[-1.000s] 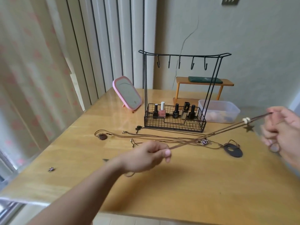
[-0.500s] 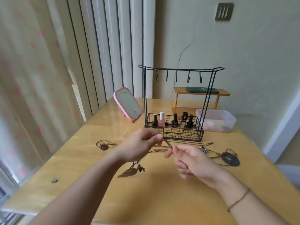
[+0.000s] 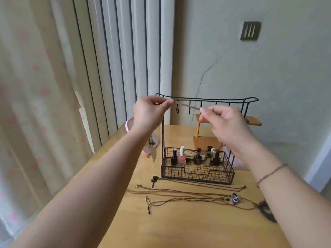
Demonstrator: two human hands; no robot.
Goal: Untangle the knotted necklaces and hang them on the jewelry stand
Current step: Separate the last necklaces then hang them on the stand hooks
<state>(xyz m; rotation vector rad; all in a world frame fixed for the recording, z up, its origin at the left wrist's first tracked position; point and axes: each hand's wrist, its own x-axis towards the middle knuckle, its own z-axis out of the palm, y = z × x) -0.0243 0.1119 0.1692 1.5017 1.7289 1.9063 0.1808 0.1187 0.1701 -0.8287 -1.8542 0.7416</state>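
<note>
behind the right hand (image 3: 227, 126), necklace cord (image 3: 188, 106) blurs, partly hidden.

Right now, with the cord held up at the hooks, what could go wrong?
1. The cord stretched between left hand and right hand may miss the hook.
2. Its hanging feather pendant could snag the stand.
3. The necklaces on the table look tangled.

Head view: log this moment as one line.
left hand: pinches cord | right hand: pinches cord | cord: stretched beside jewelry stand hooks, not hung | other necklaces: on table
</note>
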